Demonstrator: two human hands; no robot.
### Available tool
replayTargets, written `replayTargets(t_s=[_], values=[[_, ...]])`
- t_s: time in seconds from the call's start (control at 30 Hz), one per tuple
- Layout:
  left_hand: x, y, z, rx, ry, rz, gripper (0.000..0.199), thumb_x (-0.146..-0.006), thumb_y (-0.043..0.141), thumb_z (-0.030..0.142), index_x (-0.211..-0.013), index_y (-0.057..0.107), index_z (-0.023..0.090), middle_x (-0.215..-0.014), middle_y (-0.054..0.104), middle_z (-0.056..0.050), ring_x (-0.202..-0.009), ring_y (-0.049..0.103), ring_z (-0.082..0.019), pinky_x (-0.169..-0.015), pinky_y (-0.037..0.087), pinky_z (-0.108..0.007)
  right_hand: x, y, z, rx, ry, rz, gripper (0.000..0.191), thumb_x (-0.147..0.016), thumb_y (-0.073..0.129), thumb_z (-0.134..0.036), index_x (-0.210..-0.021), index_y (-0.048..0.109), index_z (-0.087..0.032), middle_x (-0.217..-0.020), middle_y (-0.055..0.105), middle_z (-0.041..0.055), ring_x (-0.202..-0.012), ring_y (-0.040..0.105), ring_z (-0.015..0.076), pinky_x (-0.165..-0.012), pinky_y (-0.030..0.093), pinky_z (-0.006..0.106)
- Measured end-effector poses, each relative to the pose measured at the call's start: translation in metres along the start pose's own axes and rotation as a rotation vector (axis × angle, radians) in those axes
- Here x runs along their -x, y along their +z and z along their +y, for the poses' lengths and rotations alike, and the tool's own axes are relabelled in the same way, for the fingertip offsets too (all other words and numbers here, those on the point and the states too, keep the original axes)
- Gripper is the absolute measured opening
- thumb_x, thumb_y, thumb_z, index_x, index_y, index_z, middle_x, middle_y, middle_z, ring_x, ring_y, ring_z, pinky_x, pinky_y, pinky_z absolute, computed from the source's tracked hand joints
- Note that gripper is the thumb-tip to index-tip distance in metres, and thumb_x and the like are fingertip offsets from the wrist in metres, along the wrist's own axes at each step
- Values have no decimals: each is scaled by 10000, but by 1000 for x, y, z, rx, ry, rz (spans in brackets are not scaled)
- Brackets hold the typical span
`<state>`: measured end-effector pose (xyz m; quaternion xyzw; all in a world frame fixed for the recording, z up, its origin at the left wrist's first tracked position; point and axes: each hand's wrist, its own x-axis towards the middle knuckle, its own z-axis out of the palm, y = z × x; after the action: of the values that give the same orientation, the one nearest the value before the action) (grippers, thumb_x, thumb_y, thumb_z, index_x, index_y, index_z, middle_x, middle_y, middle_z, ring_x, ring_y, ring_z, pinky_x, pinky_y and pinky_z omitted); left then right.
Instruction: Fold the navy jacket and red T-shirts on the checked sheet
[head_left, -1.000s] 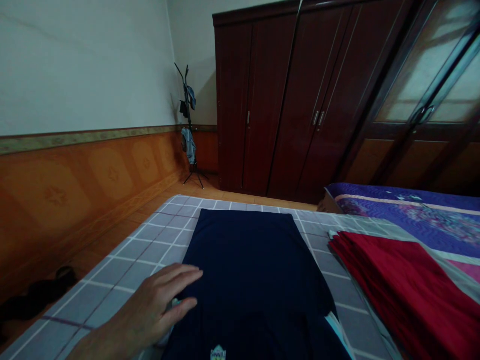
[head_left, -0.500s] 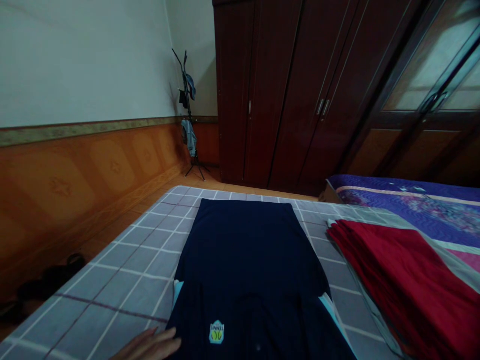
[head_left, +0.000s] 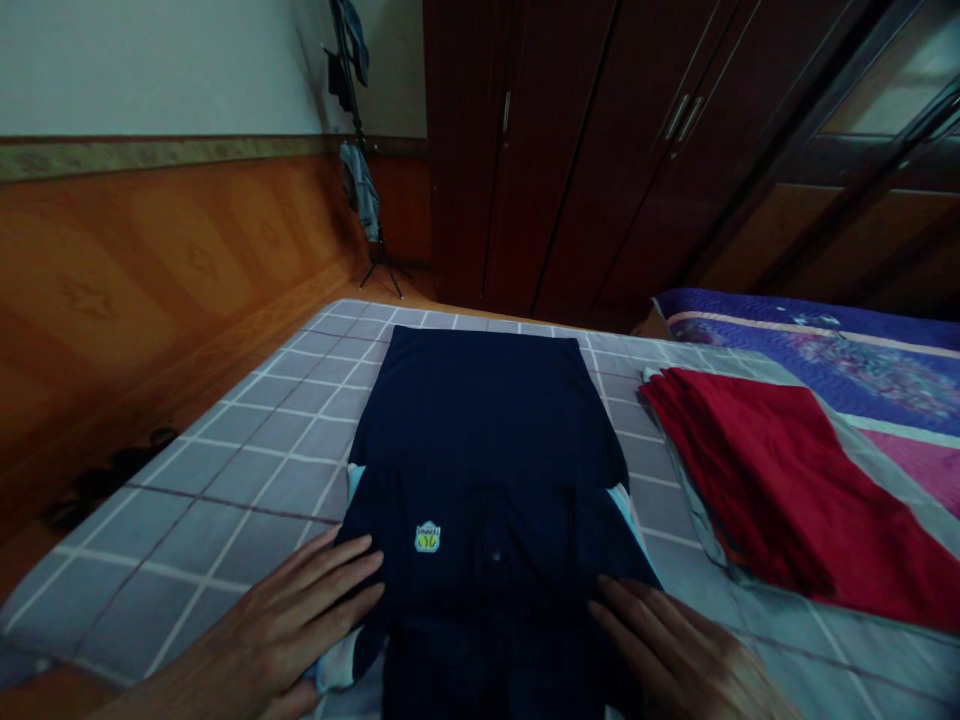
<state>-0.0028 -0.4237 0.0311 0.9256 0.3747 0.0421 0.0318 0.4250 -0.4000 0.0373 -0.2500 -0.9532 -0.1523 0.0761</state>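
Left hand and right hand lying flat on navy shirt, fingers spread wide, not gripping, shirt laid on grey checked bed sheet, small badge with word TENNIS, folded red cloth just beside

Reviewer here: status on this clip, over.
Left hand and right hand open, fingers resting on dark navy badged shirt. Shirt lies flat on grey checked mattress. Folded red cloth to its right, apart.
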Motion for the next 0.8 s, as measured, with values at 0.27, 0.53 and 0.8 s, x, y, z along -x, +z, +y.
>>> replayTargets(t_s=[0.27,0.53,0.8], values=[[-14,-15,-3,209,60,64,554,-802,543,102,-1336,478,235,-1314,569,-29,-1208,527,-197,-1062,403,-336,-16,-7,2,-314,123,-22,505,-752,330,35,-1166,567,-131,-982,704,88,-848,668,176,-720,549,278],[-20,-8,-9,415,13,94,556,-808,515,79,-1322,497,291,-1218,640,-21,-1100,604,-190,-970,473,-317,-26,-28,20,-621,258,-238,555,-703,366,33,-1137,602,-220,-902,681,45,-746,642,145,-651,508,231],[-56,-41,-17,597,-328,-247,408,-799,448,127,-1105,655,298,-1034,704,20,-947,638,-183,-848,458,-280,-43,-26,45,-912,421,-340,516,-668,410,-13,-1059,675,-218,-933,711,29,-834,660,155,-753,495,246]])
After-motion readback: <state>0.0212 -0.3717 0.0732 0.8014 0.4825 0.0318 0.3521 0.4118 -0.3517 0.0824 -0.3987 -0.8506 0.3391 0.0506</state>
